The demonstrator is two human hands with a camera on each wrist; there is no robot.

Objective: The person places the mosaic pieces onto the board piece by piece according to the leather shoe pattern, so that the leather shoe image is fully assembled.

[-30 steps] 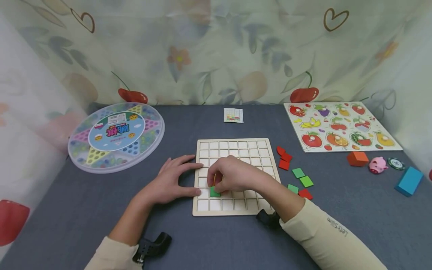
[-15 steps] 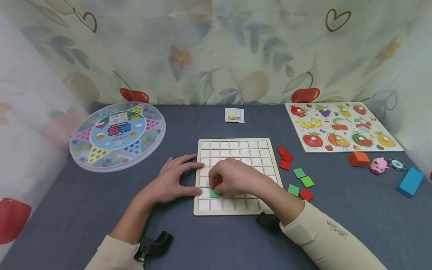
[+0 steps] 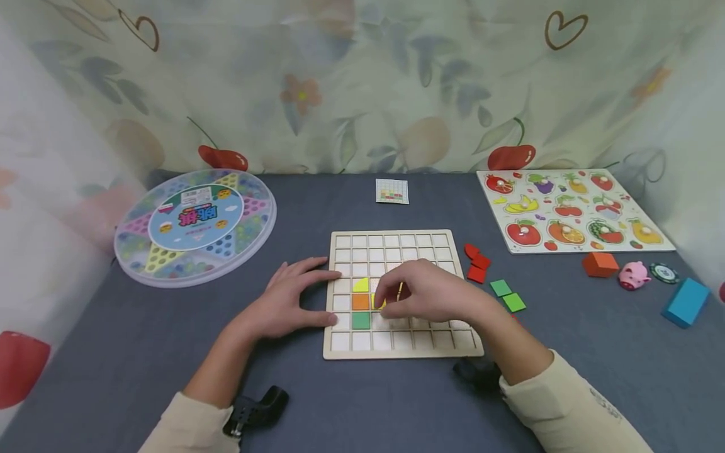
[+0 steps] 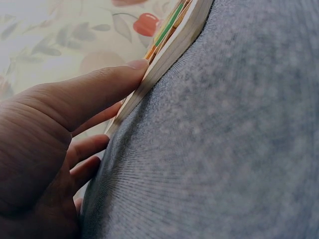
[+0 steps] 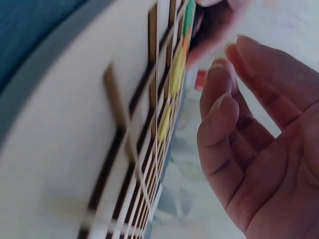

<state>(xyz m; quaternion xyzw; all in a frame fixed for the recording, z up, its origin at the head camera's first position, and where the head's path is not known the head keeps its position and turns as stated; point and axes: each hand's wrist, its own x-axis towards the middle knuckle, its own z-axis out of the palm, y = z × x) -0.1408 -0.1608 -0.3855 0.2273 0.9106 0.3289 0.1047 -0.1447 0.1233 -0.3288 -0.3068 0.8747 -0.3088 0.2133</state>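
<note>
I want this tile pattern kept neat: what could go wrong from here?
The right hand hovers low over the board, so it might nudge the partly hidden yellow tile. The right forearm passes close to the loose green tiles and could sweep them aside. The left hand touches the board's left edge; a push could shift the board.

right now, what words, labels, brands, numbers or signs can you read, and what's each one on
No text reads clearly enough to quote.
Round game box: large pink and blue characters, too unclear to read.
White label on that box: print too small.
Right sleeve: dark print, blurred.
Round chip: markings too small.
Small card: a coloured grid; any lettering too small.
</note>
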